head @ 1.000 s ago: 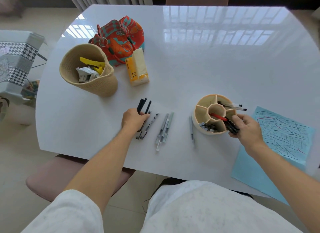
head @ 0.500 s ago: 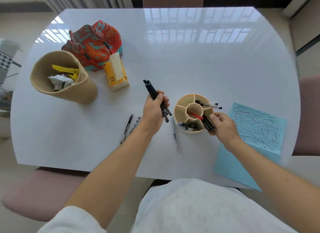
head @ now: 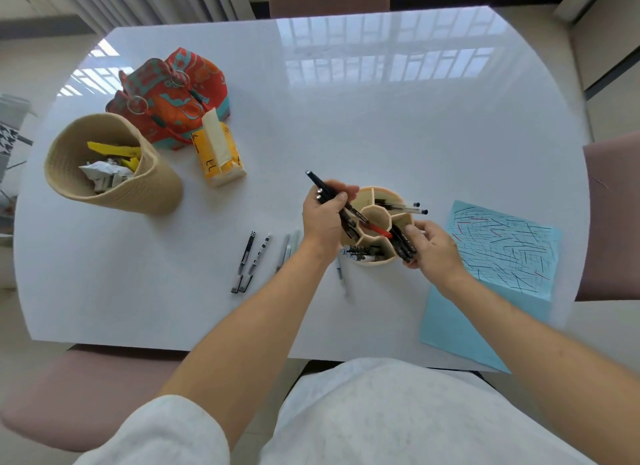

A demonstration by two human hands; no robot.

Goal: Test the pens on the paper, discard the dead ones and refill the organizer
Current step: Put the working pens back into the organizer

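Loose pens (head: pixel 258 258) lying at 9 o'clock of organizer (head: pixel 377 262), left hand (head: pixel 323 215) gripping black pen bundle (head: pixel 332 196) over it, right hand (head: pixel 431 248) pinching pens at its 3 o'clock rim, crowded slot probably risking spilled pens.

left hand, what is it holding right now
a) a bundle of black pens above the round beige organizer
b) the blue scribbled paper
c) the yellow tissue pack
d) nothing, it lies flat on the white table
a: the left hand has its fingers curled round a bundle of black pens slanting over the round beige compartment organizer, while the yellow tissue pack and the blue scribbled paper lie untouched.
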